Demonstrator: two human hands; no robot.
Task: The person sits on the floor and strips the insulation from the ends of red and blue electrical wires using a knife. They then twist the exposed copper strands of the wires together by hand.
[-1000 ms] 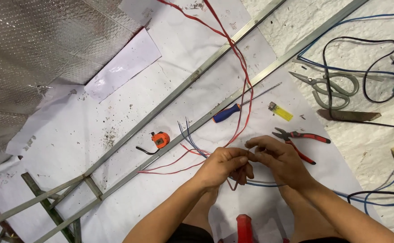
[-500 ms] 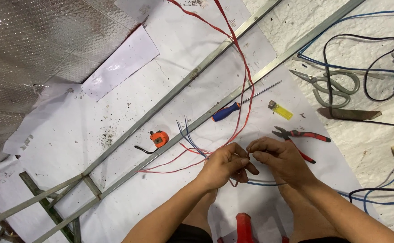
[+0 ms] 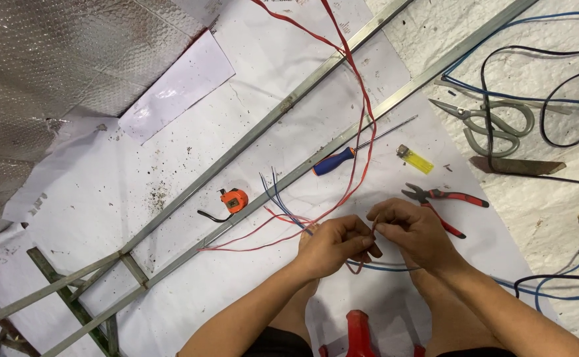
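Note:
My left hand (image 3: 332,246) and my right hand (image 3: 412,231) meet fingertip to fingertip over a white sheet (image 3: 170,218), both pinching thin wires. Red wires (image 3: 359,132) run from the top of the view down to the hands, and blue wires (image 3: 279,198) fan out to the left of my left hand. A blue wire (image 3: 385,268) loops below the hands. The exact point where the fingers grip is hidden by the fingers.
Red-handled pliers (image 3: 445,198), a yellow lighter (image 3: 416,159) and a blue-handled screwdriver (image 3: 349,155) lie near the hands. An orange tape measure (image 3: 234,199) sits by long metal rails (image 3: 263,125). Scissors (image 3: 491,119), black and blue cables and a red tool (image 3: 359,330) are also here.
The hands have stayed together at the wires, with only small finger movement. The view has shifted slightly.

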